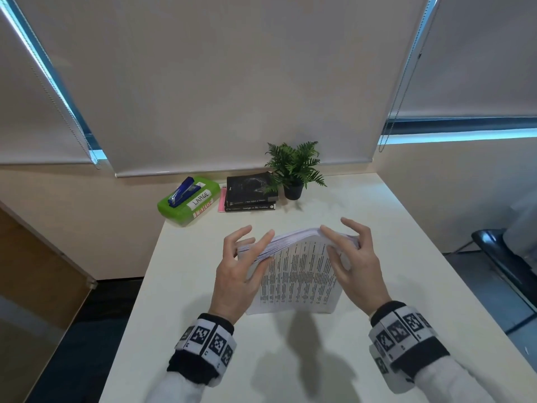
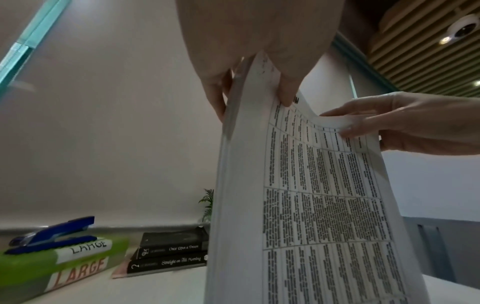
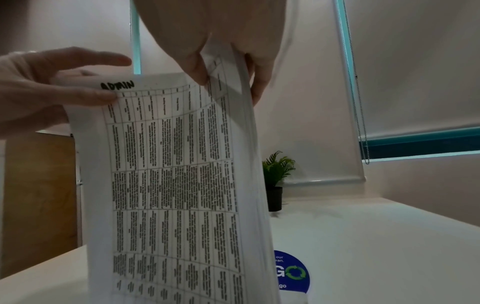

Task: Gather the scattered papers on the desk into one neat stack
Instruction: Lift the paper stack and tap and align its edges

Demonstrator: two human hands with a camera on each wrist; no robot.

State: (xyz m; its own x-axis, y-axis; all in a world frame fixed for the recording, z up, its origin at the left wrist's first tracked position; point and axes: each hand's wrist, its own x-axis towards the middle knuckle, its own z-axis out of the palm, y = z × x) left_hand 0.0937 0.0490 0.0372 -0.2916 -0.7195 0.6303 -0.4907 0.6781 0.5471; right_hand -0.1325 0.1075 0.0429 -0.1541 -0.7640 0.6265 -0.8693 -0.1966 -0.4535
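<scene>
A thick stack of papers (image 1: 296, 274) printed with a table stands on its lower edge on the white desk (image 1: 189, 330), leaning toward me. My left hand (image 1: 232, 271) pinches its top left corner, thumb on the printed front and fingers behind. At the top right corner my right hand (image 1: 360, 271) grips the same way. In the left wrist view the stack (image 2: 311, 205) rises under my left hand (image 2: 249, 41), with the right hand (image 2: 415, 123) bending the top sheet. The right wrist view shows the stack (image 3: 176, 164), marked "ADMIN", between my right hand (image 3: 215, 30) and left hand (image 3: 39, 86).
At the back of the desk a green box (image 1: 200, 199) labelled LARGE carries a blue stapler (image 1: 183, 193). Beside it lie two black books (image 1: 251, 193) and a small potted plant (image 1: 295, 170). A round blue sticker (image 3: 293, 271) sits on the desk behind the stack.
</scene>
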